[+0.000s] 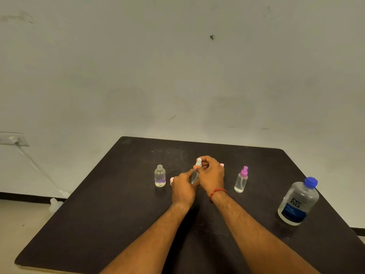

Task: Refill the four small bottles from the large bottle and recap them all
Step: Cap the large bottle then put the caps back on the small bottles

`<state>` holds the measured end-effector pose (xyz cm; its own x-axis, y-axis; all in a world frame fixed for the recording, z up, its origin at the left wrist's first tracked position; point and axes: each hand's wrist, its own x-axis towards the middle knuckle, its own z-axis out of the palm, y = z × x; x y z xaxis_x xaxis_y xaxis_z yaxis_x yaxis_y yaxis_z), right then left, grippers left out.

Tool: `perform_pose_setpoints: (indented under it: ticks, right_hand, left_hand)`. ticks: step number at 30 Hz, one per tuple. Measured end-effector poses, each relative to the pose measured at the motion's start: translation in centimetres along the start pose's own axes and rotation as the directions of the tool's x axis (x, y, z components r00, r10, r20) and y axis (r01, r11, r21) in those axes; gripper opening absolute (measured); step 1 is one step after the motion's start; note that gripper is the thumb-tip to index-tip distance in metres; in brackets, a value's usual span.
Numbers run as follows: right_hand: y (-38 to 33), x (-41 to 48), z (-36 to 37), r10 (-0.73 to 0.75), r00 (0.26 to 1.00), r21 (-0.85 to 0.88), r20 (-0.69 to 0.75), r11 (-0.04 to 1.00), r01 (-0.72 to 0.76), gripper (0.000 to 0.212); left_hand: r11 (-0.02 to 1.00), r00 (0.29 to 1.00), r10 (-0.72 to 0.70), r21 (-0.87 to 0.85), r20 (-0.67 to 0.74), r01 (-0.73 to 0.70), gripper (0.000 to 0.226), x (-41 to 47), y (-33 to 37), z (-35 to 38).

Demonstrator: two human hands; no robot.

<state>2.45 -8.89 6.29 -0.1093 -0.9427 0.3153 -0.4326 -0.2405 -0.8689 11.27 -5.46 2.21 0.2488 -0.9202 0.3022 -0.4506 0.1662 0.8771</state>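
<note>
Left hand (183, 188), grip closed round a half-hidden small bottle (194, 177); right hand (212, 176), fingertip grip seemingly on its white cap (198, 162).

On the table (118, 214), toward its far edge, we find a row of small bottles. The uncapped bottle (160, 176) stands leftmost, with a loose cap (171, 180) just to its right. Next, the left hand (183, 189) and right hand (210, 175) meet around the middle bottle (194, 177). Further right stands the spray bottle (241, 179). The large bottle (298, 201) stands well apart, near the right edge, closer to us.
</note>
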Motion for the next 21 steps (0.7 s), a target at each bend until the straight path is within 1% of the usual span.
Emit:
perform_pose_setpoints:
  ticks: [3, 6, 7, 10, 11, 12, 14, 17, 21]
  right_hand:
    - [0.4, 0.5, 0.1, 0.021, 1.0, -0.018, 0.01, 1.0, -0.021, 0.021]
    - [0.6, 0.7, 0.2, 0.003, 1.0, -0.06, 0.021, 0.998, -0.002, 0.018]
    - [0.8, 0.7, 0.3, -0.003, 1.0, -0.071, 0.03, 0.997, 0.005, 0.017]
    - [1.2, 0.6, 0.5, -0.002, 0.998, -0.114, 0.067, 0.993, 0.01, 0.016]
    - [1.3, 0.6, 0.6, -0.006, 0.997, -0.125, 0.074, 0.992, 0.016, 0.016]
    - [1.3, 0.6, 0.6, -0.014, 0.997, -0.132, 0.079, 0.991, 0.024, 0.016]
    - [1.3, 0.6, 0.6, -0.023, 0.996, -0.149, 0.088, 0.988, 0.036, 0.019]
    - [1.3, 0.5, 0.4, -0.038, 0.994, -0.179, 0.098, 0.982, 0.055, 0.025]
    - [0.8, 0.2, 0.0, -0.058, 0.995, -0.225, 0.077, 0.971, 0.074, 0.034]
  left_hand:
    - [0.998, 1.0, -0.029, 0.048, 0.007, 0.028, 0.012, 0.6, -0.2, 0.3]
    - [0.996, 0.997, -0.074, 0.045, 0.035, 0.072, 0.01, 0.9, -1.0, 0.6]
    - [0.995, 0.996, -0.089, 0.046, 0.031, 0.087, 0.013, 0.8, -1.3, 0.6]
    - [0.986, 0.99, -0.142, 0.088, -0.017, 0.143, 0.05, 0.3, -2.2, -0.2]
    - [0.987, 0.989, -0.142, 0.071, -0.043, 0.145, 0.055, 0.0, -2.4, -0.6]
    - [0.99, 0.989, -0.131, 0.043, -0.073, 0.135, 0.056, -0.3, -2.6, -1.1]
    - [0.993, 0.983, -0.118, 0.009, -0.142, 0.121, 0.05, -0.8, -3.2, -2.2]
    - [0.994, 0.963, -0.099, 0.014, -0.251, 0.106, 0.035, -1.2, -3.7, -4.3]
    - [0.995, 0.934, -0.1, -0.033, -0.344, 0.094, 0.014, -1.4, -4.4, -7.1]
